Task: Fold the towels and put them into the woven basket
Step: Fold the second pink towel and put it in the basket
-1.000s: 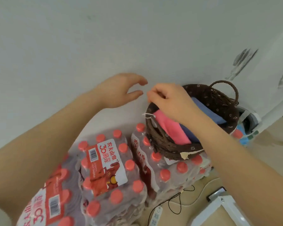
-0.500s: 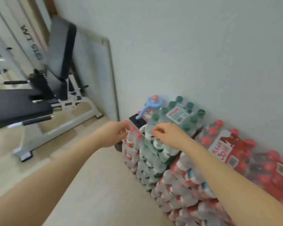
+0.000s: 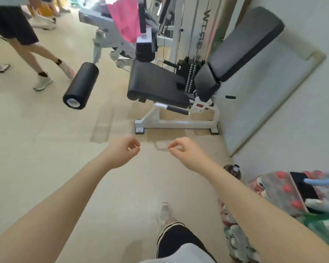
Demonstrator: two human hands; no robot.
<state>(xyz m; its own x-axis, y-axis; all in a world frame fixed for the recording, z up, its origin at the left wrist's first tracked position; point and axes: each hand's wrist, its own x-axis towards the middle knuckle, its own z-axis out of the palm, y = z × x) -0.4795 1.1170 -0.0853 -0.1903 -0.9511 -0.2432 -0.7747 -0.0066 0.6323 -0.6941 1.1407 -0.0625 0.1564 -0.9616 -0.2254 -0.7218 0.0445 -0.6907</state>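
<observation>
Head view: 2 empty hands, left hand (image 3: 123, 149), right hand (image 3: 186, 151); 1 pink towel (image 3: 124, 18).

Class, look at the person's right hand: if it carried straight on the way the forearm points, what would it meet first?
Probably the white base frame of the exercise machine, ahead of the right hand. Only bare floor shows between them, though depth is hard to judge.
</observation>
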